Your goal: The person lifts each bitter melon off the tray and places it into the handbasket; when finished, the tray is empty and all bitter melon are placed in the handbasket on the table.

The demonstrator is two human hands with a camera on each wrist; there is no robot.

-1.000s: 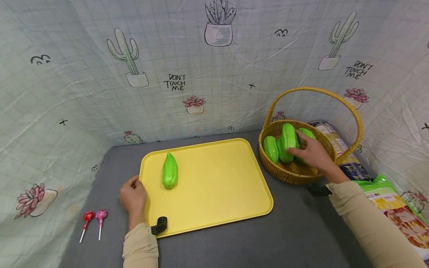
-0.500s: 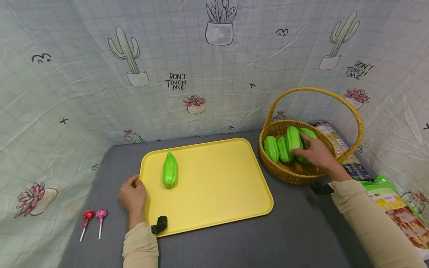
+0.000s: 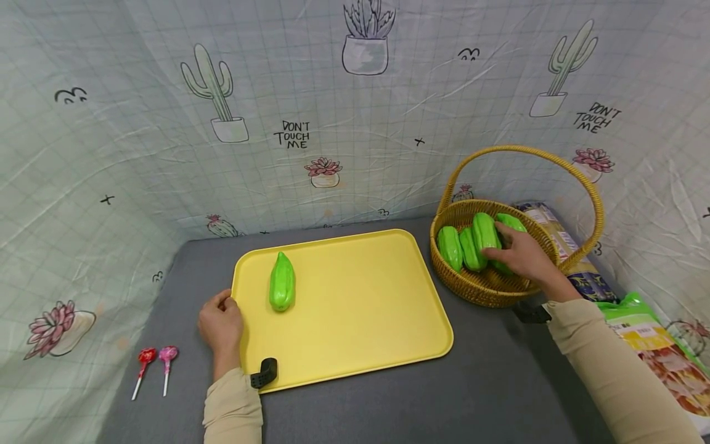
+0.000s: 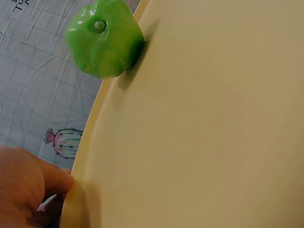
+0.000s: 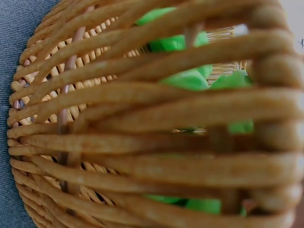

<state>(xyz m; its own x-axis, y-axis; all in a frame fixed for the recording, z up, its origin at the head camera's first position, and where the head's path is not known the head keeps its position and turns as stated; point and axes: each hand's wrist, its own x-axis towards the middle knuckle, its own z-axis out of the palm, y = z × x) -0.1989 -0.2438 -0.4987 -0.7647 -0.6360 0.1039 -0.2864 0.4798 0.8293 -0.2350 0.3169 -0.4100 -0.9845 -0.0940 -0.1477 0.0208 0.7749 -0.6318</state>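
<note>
In the head view my left hand [image 3: 222,324] pinches the left rim of a yellow tray [image 3: 360,308]; the left wrist view shows thumb and fingers at that tray edge [image 4: 78,190]. On the tray's left part lies one glossy, ridged green vegetable [image 3: 282,283], like a bitter melon, its pointed end toward the back. My right hand [image 3: 524,253] reaches into a wicker basket [image 3: 471,290] and holds a similar green vegetable [image 3: 485,231] between thumb and fingers. Several more lie beside it, including one at the left [image 3: 450,248]. Basket weave [image 5: 156,109] hides the right hand's grip in the right wrist view.
The basket's tall handle [image 3: 596,209] arches above the right hand. Behind the basket lies a packaged item [image 3: 571,246], and a green-and-yellow bag [image 3: 654,345] lies by the right arm. Two lollipops [image 3: 146,356] lie left of the tray. A printed cloth [image 3: 377,123] hangs behind.
My right hand has shifted slightly right and lowered the green vegetable in the basket, uncovering more of the one beside it. The left hand stays on the tray rim.
</note>
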